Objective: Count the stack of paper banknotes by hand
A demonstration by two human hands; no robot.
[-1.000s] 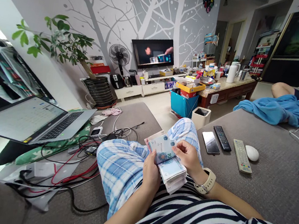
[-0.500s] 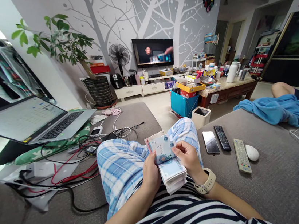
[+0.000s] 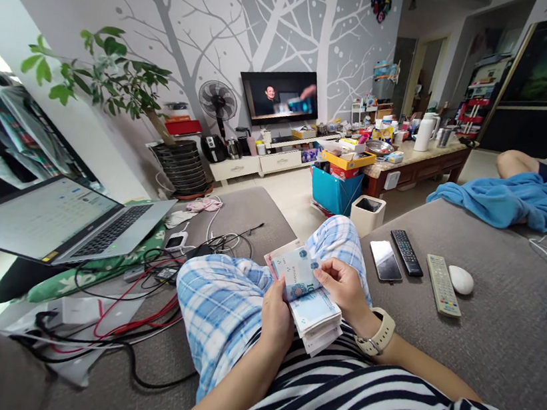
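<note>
A thick wad of banknotes (image 3: 317, 315) lies over my lap, its near end fanned into uneven layers. My left hand (image 3: 278, 313) is closed around the wad's left side, thumb on top. With thumb and fingers, my right hand (image 3: 343, 285) pinches the right edge of a bluish banknote (image 3: 299, 272) that is lifted and bent away from the wad. Pinkish note edges (image 3: 274, 259) show behind it. A beige-strapped watch (image 3: 377, 333) is on my right wrist. The underside of the wad and some of my left fingers are hidden.
To the right on the grey sofa lie a phone (image 3: 386, 260), a black remote (image 3: 407, 253), a beige remote (image 3: 443, 286) and a white mouse (image 3: 460, 280). A laptop (image 3: 114, 224) and tangled cables (image 3: 158, 317) are at left. Beyond, a person's leg (image 3: 518, 163) shows near a blue blanket (image 3: 521, 197).
Both hands and the banknotes stay almost exactly where they were. The picture on the television has changed slightly.
</note>
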